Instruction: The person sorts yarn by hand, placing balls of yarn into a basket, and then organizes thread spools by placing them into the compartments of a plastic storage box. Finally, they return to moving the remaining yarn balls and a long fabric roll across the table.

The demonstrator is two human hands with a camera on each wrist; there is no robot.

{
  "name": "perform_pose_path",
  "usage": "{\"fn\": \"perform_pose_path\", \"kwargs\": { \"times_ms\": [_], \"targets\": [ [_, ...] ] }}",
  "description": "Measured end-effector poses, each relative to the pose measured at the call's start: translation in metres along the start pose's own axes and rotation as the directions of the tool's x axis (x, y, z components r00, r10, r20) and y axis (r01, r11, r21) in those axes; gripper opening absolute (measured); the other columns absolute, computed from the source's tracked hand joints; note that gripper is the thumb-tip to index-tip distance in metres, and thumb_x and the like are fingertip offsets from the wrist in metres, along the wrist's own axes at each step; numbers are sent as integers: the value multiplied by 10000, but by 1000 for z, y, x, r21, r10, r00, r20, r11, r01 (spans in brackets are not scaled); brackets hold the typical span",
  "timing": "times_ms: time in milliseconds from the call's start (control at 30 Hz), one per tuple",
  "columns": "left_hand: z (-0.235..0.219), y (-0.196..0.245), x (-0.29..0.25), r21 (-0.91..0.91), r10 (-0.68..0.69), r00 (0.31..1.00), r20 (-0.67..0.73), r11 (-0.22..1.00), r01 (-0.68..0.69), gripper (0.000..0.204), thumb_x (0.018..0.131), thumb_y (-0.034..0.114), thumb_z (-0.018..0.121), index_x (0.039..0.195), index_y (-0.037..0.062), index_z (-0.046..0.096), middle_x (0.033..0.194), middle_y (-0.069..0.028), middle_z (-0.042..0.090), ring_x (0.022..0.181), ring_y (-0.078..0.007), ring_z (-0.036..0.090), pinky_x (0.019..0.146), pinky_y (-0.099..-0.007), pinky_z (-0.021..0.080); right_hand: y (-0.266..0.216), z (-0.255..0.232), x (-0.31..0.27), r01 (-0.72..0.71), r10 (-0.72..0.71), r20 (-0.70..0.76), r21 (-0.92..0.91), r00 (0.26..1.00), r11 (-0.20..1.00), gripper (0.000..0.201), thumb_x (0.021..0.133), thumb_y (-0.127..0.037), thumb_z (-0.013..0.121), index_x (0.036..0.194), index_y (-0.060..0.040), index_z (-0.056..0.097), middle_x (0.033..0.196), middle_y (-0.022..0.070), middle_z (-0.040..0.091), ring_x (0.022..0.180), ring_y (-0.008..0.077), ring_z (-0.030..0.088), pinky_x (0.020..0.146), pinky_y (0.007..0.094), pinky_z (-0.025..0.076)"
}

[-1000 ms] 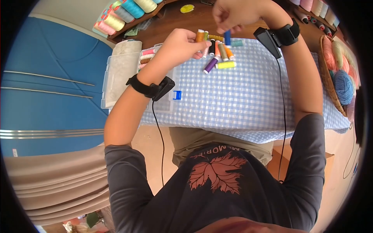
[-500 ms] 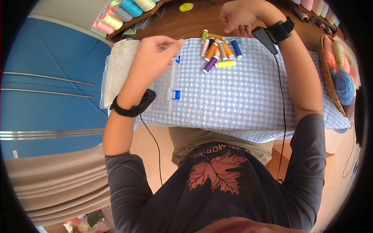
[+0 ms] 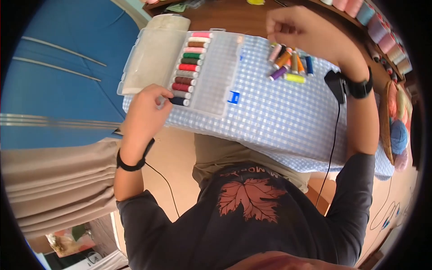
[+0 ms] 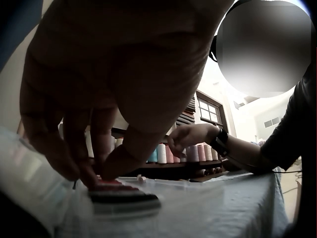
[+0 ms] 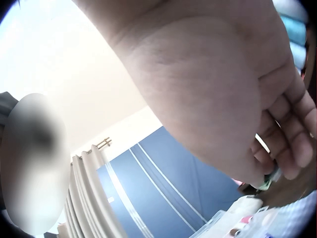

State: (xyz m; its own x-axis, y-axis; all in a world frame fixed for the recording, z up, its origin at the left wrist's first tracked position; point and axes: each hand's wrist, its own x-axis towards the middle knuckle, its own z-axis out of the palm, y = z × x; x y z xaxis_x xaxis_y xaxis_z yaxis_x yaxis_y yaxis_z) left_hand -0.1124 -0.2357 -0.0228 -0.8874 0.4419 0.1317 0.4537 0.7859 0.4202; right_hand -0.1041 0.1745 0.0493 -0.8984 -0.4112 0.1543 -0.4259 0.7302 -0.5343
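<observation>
My left hand (image 3: 146,110) is at the near end of a row of thread spools in a clear plastic case (image 3: 216,76); its thumb and fingertips pinch the left end of the navy spool (image 3: 181,101). In the left wrist view that hand (image 4: 109,89) hangs over the row, fingertips low beside a dark spool (image 4: 124,197). Above the loose pile, where an orange-brown spool (image 3: 283,58) and a yellow one (image 3: 294,78) lie, is my right hand (image 3: 310,36), fingers loosely bent. The right wrist view shows this hand (image 5: 223,89) with nothing visible held.
The case's lid (image 3: 155,63) lies folded out at the left over a pale roll (image 3: 173,22). A basket of yarn (image 3: 387,121) stands at the right edge of the checked cloth (image 3: 270,121). Large thread cones (image 3: 378,31) line the shelf at the back right.
My left hand has gone from the pile leftward and toward me to the case's row. The orange-brown and blue spools it and my right hand held lie in the pile. The head view has shifted.
</observation>
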Motion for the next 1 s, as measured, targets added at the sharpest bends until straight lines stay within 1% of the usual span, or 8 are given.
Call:
{"fn": "perform_pose_path", "kwargs": {
  "times_ms": [33, 100, 167, 300, 533, 700, 933, 1000],
  "targets": [
    [4, -1, -6, 18, 30, 999, -21, 999, -30, 219, 863, 14, 732, 1075, 27, 783, 1000, -79, 745, 835, -192, 653, 709, -331, 527, 0, 13, 5, -37, 29, 43, 223, 999, 974, 58, 991, -35, 709, 976, 6, 670, 829, 45, 722, 756, 122, 675, 711, 302, 542],
    [7, 4, -12, -12, -36, 998, -57, 999, 35, 204, 866, 23, 731, 1068, 24, 765, 1039, -98, 723, 867, -241, 668, 754, -358, 543, -20, 37, 18, 289, -286, -39, 95, 957, 953, 102, 948, -29, 736, 1023, 15, 683, 920, 114, 734, 850, 246, 717, 772, 373, 579],
    [11, 5, -15, -95, 10, 994, -111, 995, -21, 167, 865, 74, 737, 1019, 18, 768, 1038, -118, 734, 865, -343, 692, 777, -428, 563, -41, 66, 33, 410, -404, -76, 102, 912, 906, 123, 940, -53, 754, 1027, 6, 690, 957, 145, 741, 868, 307, 726, 800, 408, 588],
    [15, 2, -18, -61, 98, 986, -134, 992, -107, 170, 859, 66, 726, 1021, 28, 756, 1060, -110, 721, 950, -365, 692, 820, -451, 570, -64, 122, 70, 577, -577, -51, -2, 815, 817, 127, 922, 7, 733, 1044, 22, 703, 1036, 138, 738, 1016, 335, 695, 887, 422, 572],
    [18, -1, -25, -13, 97, 980, -171, 995, -101, 196, 851, 72, 731, 1043, 44, 703, 1059, -120, 693, 990, -371, 691, 845, -469, 572, -77, 165, 102, 597, -586, 131, -64, 800, 800, 205, 852, 68, 657, 1036, 22, 735, 952, 181, 705, 1040, 385, 700, 878, 479, 583],
    [21, -8, -32, -9, 40, 976, -214, 999, -43, 202, 859, 92, 756, 1055, 53, 725, 1040, -108, 702, 981, -372, 698, 844, -463, 576, -86, 159, 108, 443, -408, 361, -14, 839, 897, 151, 923, -23, 710, 1063, 4, 660, 1047, 148, 662, 1068, 368, 675, 917, 478, 553],
    [23, -6, -33, -10, 96, 969, -229, 995, -101, 225, 864, 88, 758, 1086, 52, 755, 1084, -103, 712, 1001, -366, 691, 871, -459, 576, -83, 151, 102, 393, -404, 241, 94, 883, 915, 186, 920, -24, 716, 1069, 12, 611, 1050, 170, 681, 987, 366, 688, 871, 442, 550],
    [20, -4, -31, -9, 129, 965, -230, 991, -135, 229, 865, 80, 749, 1091, 47, 752, 1107, -103, 708, 1030, -364, 680, 894, -459, 570, -84, 133, 90, 243, -286, 196, 214, 938, 946, 200, 963, -28, 725, 1107, 12, 592, 1065, 168, 699, 910, 297, 709, 820, 401, 555]
  ]
}}
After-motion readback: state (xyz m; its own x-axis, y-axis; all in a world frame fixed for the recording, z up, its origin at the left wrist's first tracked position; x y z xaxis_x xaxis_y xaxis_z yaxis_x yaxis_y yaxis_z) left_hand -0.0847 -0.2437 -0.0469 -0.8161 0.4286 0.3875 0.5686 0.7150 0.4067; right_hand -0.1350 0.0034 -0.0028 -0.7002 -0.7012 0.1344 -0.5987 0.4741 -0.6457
